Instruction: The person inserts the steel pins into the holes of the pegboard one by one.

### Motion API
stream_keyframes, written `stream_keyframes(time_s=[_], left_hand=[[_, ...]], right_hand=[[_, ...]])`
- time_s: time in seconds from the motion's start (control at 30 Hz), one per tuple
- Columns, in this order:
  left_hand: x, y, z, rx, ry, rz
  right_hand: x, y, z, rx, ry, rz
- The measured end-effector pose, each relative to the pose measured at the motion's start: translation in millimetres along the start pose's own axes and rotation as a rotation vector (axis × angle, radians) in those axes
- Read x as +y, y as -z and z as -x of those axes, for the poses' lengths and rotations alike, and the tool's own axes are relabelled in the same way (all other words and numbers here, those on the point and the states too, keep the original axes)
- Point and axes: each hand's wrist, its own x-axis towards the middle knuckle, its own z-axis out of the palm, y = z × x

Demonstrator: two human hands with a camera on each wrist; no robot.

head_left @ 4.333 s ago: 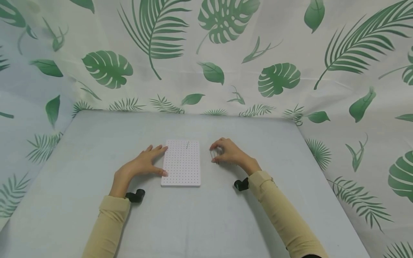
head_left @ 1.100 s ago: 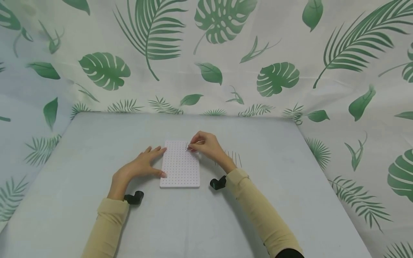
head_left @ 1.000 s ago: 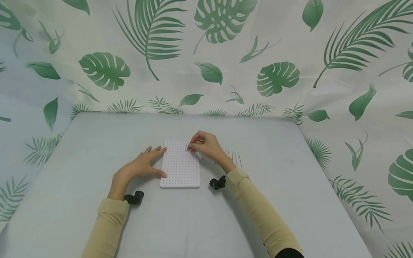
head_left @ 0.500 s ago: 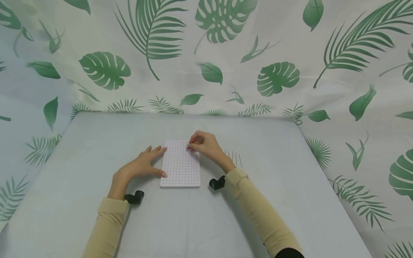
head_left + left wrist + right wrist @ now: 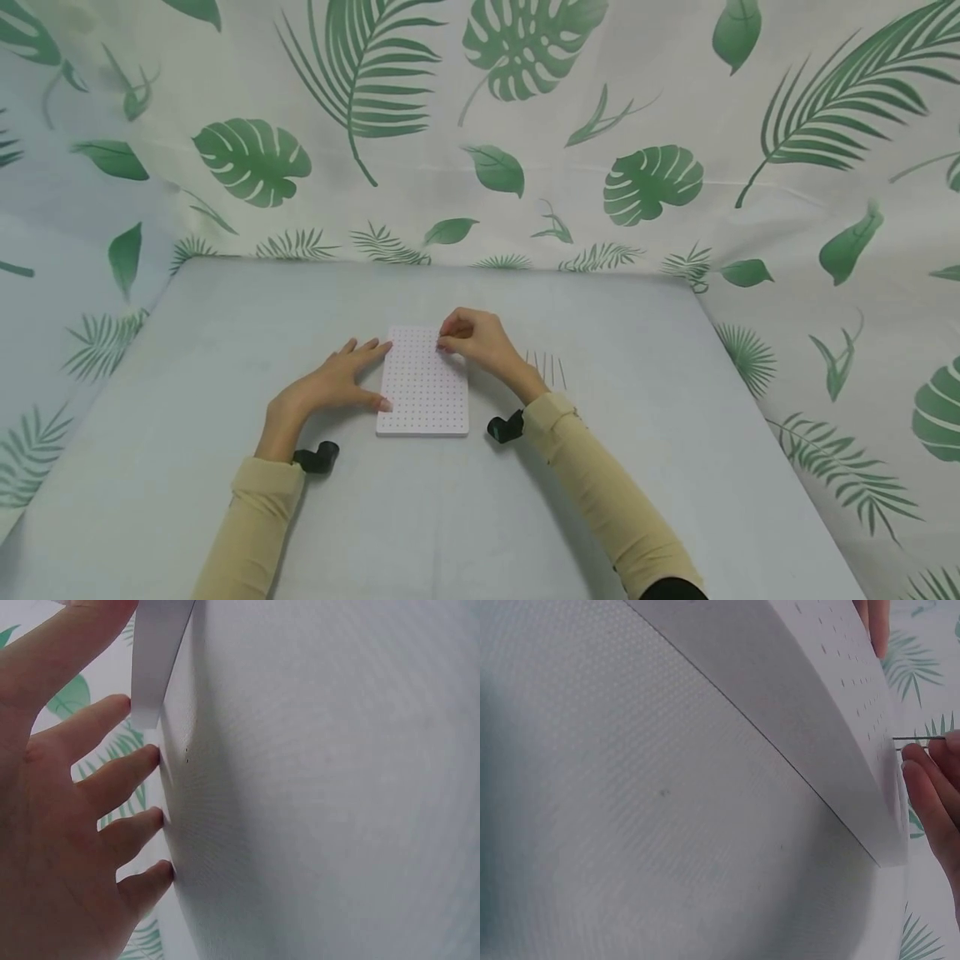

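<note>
Head view looks down; close wrist views share the board (image 5: 423, 382).

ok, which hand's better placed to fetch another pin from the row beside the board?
Right, likely: the right hand is nearer the row of pins, though it's pinching a pin at the board. The left hand touches the board's left edge, across from the row.

No legible text, label, brand, number or sign in any of the three views; wrist views look soft, so fine marks there can't be ruled out.
</note>
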Motion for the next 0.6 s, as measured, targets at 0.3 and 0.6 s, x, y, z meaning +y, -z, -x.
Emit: stream_keyframes(time_s=[0.3, 0.6], left_hand=[[-2.0, -1.4, -2.2, 0.003, 0.001, -0.01], [-0.7, -1.4, -1.4, -0.001, 0.012, -0.008]], right_hand=[[-2.4, -2.0, -1.7, -0.023, -0.002, 0.04], [-2.1, -3.9, -3.3, -0.048, 0.0, 0.049]])
